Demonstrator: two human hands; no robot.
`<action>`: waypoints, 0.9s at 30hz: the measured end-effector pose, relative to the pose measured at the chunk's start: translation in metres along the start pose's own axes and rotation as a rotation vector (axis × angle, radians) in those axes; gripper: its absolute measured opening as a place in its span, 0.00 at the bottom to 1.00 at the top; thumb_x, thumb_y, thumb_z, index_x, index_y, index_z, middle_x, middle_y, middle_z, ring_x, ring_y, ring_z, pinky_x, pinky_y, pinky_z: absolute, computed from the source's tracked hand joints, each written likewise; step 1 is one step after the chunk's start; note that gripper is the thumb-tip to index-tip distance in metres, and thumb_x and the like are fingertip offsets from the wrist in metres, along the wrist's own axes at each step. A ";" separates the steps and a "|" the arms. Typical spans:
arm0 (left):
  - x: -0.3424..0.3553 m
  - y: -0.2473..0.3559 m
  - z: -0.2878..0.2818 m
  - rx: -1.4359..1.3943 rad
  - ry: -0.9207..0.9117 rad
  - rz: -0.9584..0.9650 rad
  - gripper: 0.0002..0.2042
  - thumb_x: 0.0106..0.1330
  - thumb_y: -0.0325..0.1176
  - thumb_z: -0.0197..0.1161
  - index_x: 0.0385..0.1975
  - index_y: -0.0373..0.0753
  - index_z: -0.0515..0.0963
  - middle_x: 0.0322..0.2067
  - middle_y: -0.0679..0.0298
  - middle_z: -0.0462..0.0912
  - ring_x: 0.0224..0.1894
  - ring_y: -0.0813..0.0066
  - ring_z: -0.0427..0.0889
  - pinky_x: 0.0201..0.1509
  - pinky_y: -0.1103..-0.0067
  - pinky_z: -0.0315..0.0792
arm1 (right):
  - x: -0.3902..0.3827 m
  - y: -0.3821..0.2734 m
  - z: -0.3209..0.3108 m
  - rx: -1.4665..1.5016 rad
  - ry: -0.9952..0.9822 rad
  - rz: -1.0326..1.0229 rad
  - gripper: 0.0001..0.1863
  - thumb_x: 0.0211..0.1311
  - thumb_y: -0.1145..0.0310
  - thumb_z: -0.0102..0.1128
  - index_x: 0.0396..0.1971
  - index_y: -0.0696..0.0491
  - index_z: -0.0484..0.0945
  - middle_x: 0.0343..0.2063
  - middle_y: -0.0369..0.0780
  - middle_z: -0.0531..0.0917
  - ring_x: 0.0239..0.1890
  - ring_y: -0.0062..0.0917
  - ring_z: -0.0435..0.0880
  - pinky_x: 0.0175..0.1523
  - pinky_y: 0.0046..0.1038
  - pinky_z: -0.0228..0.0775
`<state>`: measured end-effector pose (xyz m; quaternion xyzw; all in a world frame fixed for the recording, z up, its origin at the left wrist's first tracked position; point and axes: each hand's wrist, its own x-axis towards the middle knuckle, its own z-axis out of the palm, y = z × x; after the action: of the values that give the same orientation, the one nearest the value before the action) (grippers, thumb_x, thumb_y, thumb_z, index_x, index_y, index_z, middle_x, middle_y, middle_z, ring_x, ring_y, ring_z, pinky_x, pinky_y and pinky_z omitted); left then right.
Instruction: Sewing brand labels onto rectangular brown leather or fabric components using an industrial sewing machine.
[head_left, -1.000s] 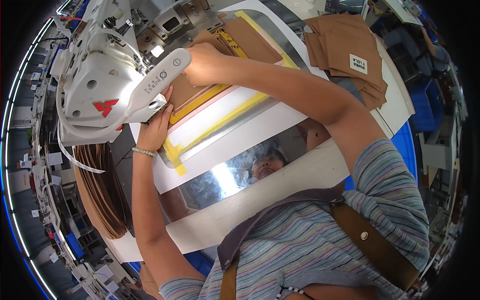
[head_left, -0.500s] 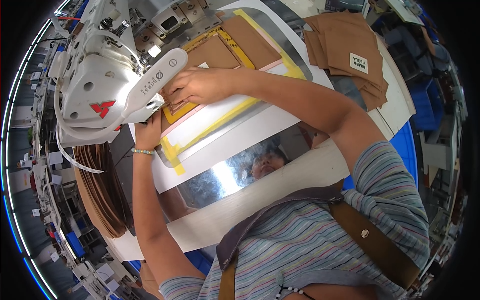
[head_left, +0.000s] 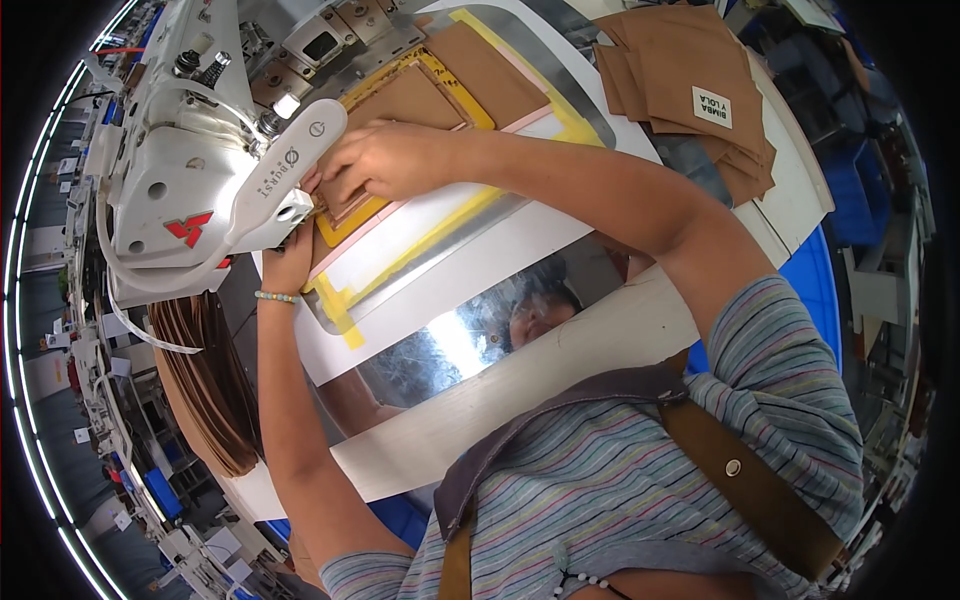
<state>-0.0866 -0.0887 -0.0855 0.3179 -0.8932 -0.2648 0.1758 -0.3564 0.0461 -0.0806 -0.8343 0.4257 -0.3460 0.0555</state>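
Observation:
A brown fabric panel (head_left: 405,103) lies inside a yellow-edged template frame (head_left: 467,98) under the head of a white sewing machine (head_left: 170,190). My right hand (head_left: 395,160) rests on the panel and the frame's near side, palm down, with bent fingers spread apart. Its fingertips reach to the machine's head, partly behind a white clip-on lamp (head_left: 290,165). My left hand (head_left: 288,262), with a beaded bracelet at the wrist, is at the frame's near left corner. The machine head and lamp hide its fingers. The needle area is hidden too.
A pile of brown fabric pieces (head_left: 690,70) with a white label lies at the right. Many brown pieces stand stacked (head_left: 200,380) at the left. Yellow tape (head_left: 430,255) edges the clear template sheet. A shiny metal plate (head_left: 450,345) lies near the table's front edge.
The view has shifted slightly, so machine and template appear farther left. A small white patch beside my right hand no longer shows. Both hands keep nearly the same place on the template.

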 end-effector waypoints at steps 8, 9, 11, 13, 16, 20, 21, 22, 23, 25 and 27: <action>0.007 0.038 -0.011 0.270 -0.094 0.273 0.21 0.82 0.33 0.55 0.72 0.41 0.76 0.74 0.60 0.75 0.78 0.60 0.67 0.84 0.66 0.55 | 0.005 -0.007 -0.002 -0.001 -0.122 -0.007 0.22 0.62 0.77 0.62 0.51 0.39 0.93 0.59 0.37 0.87 0.64 0.31 0.82 0.69 0.40 0.69; 0.008 0.038 -0.013 0.273 -0.093 0.271 0.21 0.82 0.33 0.55 0.72 0.41 0.76 0.74 0.60 0.75 0.78 0.60 0.67 0.84 0.66 0.55 | 0.006 -0.008 -0.002 0.004 -0.101 -0.020 0.22 0.62 0.77 0.62 0.51 0.39 0.92 0.59 0.37 0.87 0.63 0.31 0.82 0.69 0.40 0.70; 0.010 0.039 -0.017 0.342 -0.131 0.259 0.22 0.83 0.34 0.53 0.74 0.41 0.73 0.75 0.59 0.73 0.80 0.59 0.64 0.86 0.66 0.53 | 0.007 -0.008 -0.001 0.010 -0.078 -0.034 0.22 0.62 0.77 0.63 0.51 0.40 0.92 0.59 0.37 0.87 0.63 0.31 0.82 0.69 0.40 0.70; 0.011 0.040 -0.015 0.330 -0.134 0.238 0.22 0.83 0.35 0.53 0.74 0.41 0.73 0.75 0.60 0.73 0.80 0.59 0.64 0.86 0.66 0.53 | 0.006 -0.007 -0.001 0.006 -0.112 0.000 0.21 0.62 0.76 0.63 0.51 0.40 0.92 0.58 0.37 0.88 0.63 0.31 0.82 0.69 0.41 0.70; 0.011 0.038 -0.011 0.341 -0.116 0.228 0.22 0.84 0.36 0.53 0.74 0.41 0.74 0.75 0.60 0.73 0.80 0.58 0.64 0.86 0.67 0.53 | 0.006 -0.004 0.002 -0.021 -0.078 -0.029 0.21 0.63 0.76 0.63 0.51 0.40 0.92 0.58 0.37 0.88 0.63 0.31 0.82 0.69 0.41 0.71; 0.015 0.023 -0.004 0.362 -0.056 0.255 0.21 0.84 0.36 0.53 0.72 0.41 0.75 0.74 0.60 0.75 0.78 0.57 0.68 0.84 0.66 0.57 | 0.004 -0.002 0.004 -0.016 -0.057 -0.044 0.21 0.63 0.76 0.63 0.51 0.40 0.92 0.58 0.37 0.88 0.63 0.32 0.83 0.69 0.41 0.71; 0.019 0.018 -0.002 0.361 -0.055 0.256 0.21 0.84 0.36 0.53 0.72 0.41 0.75 0.74 0.60 0.75 0.78 0.57 0.68 0.84 0.66 0.57 | 0.002 0.000 0.003 -0.049 -0.059 -0.038 0.21 0.63 0.76 0.63 0.51 0.40 0.92 0.58 0.37 0.88 0.63 0.32 0.83 0.68 0.41 0.72; 0.022 0.010 -0.003 0.287 -0.061 0.199 0.21 0.81 0.38 0.59 0.71 0.45 0.76 0.70 0.60 0.79 0.72 0.58 0.75 0.78 0.66 0.65 | 0.001 0.000 0.003 -0.082 -0.060 -0.034 0.20 0.63 0.76 0.63 0.51 0.39 0.92 0.58 0.37 0.88 0.63 0.33 0.83 0.68 0.41 0.73; 0.027 0.003 -0.003 0.212 -0.068 0.144 0.22 0.77 0.39 0.65 0.70 0.49 0.78 0.66 0.61 0.83 0.66 0.59 0.82 0.72 0.65 0.74 | 0.000 0.001 0.002 -0.084 -0.060 -0.034 0.20 0.63 0.76 0.63 0.51 0.39 0.92 0.58 0.37 0.88 0.63 0.33 0.83 0.68 0.41 0.73; 0.025 -0.038 -0.011 0.253 -0.034 0.160 0.21 0.74 0.39 0.68 0.66 0.47 0.81 0.63 0.59 0.85 0.64 0.57 0.83 0.70 0.65 0.76 | 0.008 -0.001 0.003 -0.106 -0.074 -0.007 0.20 0.63 0.75 0.64 0.51 0.40 0.92 0.58 0.37 0.87 0.63 0.35 0.83 0.67 0.42 0.74; 0.022 -0.074 -0.016 -0.008 0.025 0.185 0.20 0.68 0.39 0.73 0.58 0.42 0.84 0.56 0.55 0.88 0.61 0.53 0.85 0.67 0.63 0.78 | 0.018 -0.004 0.005 -0.091 -0.068 -0.037 0.20 0.63 0.74 0.64 0.51 0.40 0.92 0.58 0.37 0.87 0.63 0.36 0.83 0.67 0.42 0.75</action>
<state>-0.0600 -0.1575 -0.1132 0.2367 -0.9154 -0.2470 0.2120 -0.3436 0.0336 -0.0730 -0.8549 0.4231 -0.2990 0.0255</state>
